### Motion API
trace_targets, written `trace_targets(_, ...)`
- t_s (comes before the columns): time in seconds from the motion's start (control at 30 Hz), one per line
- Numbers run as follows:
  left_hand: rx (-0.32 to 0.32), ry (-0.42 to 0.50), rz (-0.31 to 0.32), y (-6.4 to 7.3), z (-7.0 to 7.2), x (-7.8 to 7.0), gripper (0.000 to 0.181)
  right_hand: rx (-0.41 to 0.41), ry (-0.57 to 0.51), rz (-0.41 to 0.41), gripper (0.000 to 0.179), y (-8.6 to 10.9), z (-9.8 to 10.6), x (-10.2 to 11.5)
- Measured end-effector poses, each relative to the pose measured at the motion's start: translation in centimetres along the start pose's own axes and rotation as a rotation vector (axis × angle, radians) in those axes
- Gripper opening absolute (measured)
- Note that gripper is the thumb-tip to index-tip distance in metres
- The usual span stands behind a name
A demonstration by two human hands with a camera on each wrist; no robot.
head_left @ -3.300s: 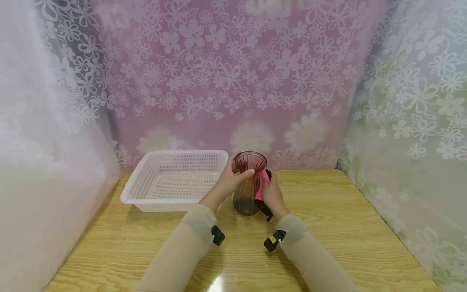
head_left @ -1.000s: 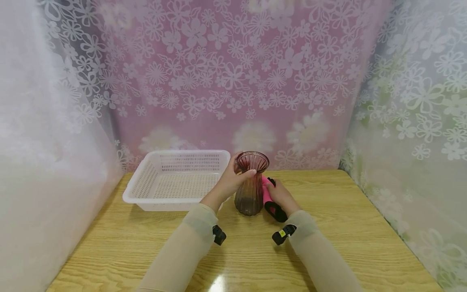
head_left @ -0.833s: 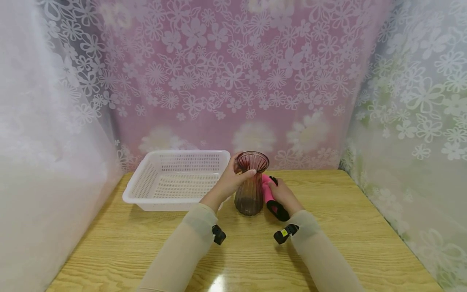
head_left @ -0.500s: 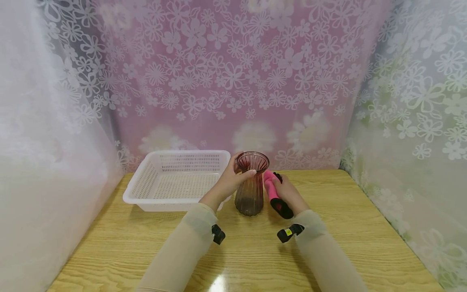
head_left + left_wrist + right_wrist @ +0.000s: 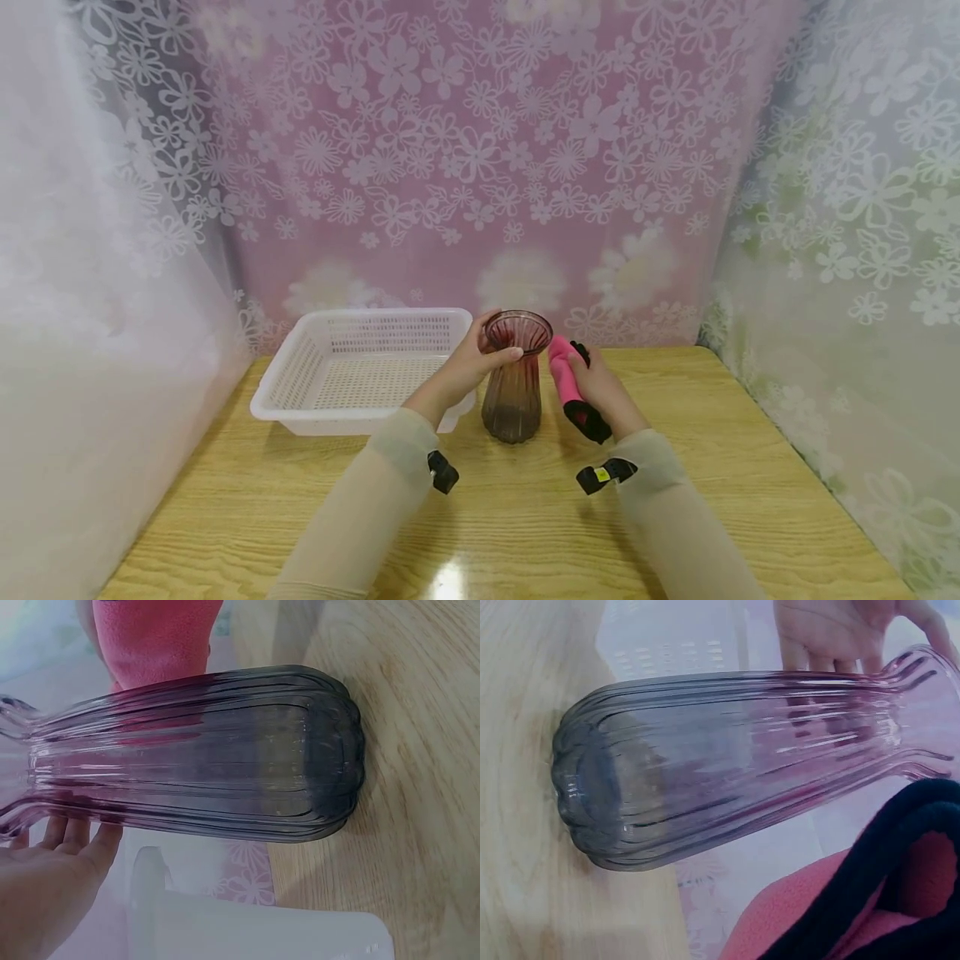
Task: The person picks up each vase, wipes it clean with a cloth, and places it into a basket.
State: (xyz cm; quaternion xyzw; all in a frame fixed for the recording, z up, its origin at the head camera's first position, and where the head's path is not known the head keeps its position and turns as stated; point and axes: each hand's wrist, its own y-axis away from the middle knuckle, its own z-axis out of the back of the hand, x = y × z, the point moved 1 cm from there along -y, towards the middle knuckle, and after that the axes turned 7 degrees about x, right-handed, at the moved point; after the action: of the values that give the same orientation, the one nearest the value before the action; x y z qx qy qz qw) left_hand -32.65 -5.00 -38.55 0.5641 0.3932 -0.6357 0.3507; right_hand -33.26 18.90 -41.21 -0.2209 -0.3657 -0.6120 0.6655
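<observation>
- Key relation: the glass vase (image 5: 517,392) sits directly left of the pink cloth (image 5: 564,379) in the right hand (image 5: 600,387). Head view shows at most a sliver between cloth and vase rim; can't tell if they touch there.
- Vase axis: upright, flared mouth up, ribbed base apparently seated on the wooden table (image 5: 510,517).
- Left hand (image 5: 474,360): wrapped on the vase neck from the left, thumb (image 5: 507,357) across the near side, fingers (image 5: 75,838) along the left and far side.
- Right hand: clamped on the cloth, thumb on the near side; its other fingers are mostly hidden.
- Cloth axis: leans, pink end far and left by the rim, black-edged end near and right.
- Nearer hand: left is on the glass; right is just beside it, cloth between.
- Edges: white basket (image 5: 337,413) just left of the vase, left wrist near its right corner. Far table edge and floral curtain (image 5: 450,167) not far behind the vase.
- Room: widest to the right of the right hand and on the near side between the forearms.
</observation>
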Motion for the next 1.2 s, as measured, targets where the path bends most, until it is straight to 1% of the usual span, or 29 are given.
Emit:
trace_targets(0.2,0.062,0.077,0.026,-0.1,0.5,-0.4,0.084,-0.002,-0.059,0.011,0.068,-0.1,0.5,0.2)
trace_targets(0.3,0.093,0.128,0.039,-0.2,0.8,-0.5,0.084,0.001,-0.066,0.026,0.069,0.1,0.8,0.5)
trace_targets(0.43,0.126,0.172,0.044,-0.3,1.1,-0.5,0.083,-0.001,-0.076,0.035,0.07,0.2,1.2,1.0)
trace_targets(0.53,0.149,0.171,0.041,-0.3,1.2,-0.6,0.084,-0.002,-0.082,0.039,0.069,0.4,1.5,1.2)
trace_targets(0.63,0.144,0.137,0.05,0.0,1.3,-0.7,0.086,0.003,-0.09,0.042,0.069,0.6,1.6,1.4)
trace_targets(0.7,0.118,0.114,0.064,0.3,1.3,-0.7,0.089,0.005,-0.089,0.045,0.069,0.7,1.7,1.5)
trace_targets(0.77,0.074,0.095,0.076,0.6,1.2,-0.8,0.09,0.008,-0.089,0.047,0.07,0.9,1.9,1.8)
trace_targets(0.87,0.01,0.075,0.063,1.0,0.8,-0.9,0.092,0.006,-0.09,0.048,0.07,1.1,2.1,2.0)
trace_targets(0.93,-0.027,0.052,0.04,1.3,0.4,-0.9,0.093,0.005,-0.096,0.049,0.07,1.2,2.3,2.0)
trace_targets(1.03,-0.094,-0.013,0.015,1.7,-0.3,-0.8,0.099,-0.001,-0.113,0.056,0.07,1.3,2.4,2.1)
trace_targets(1.2,-0.227,-0.15,-0.023,1.9,-2.1,-0.6,0.107,-0.01,-0.112,0.07,0.073,1.7,2.7,2.4)
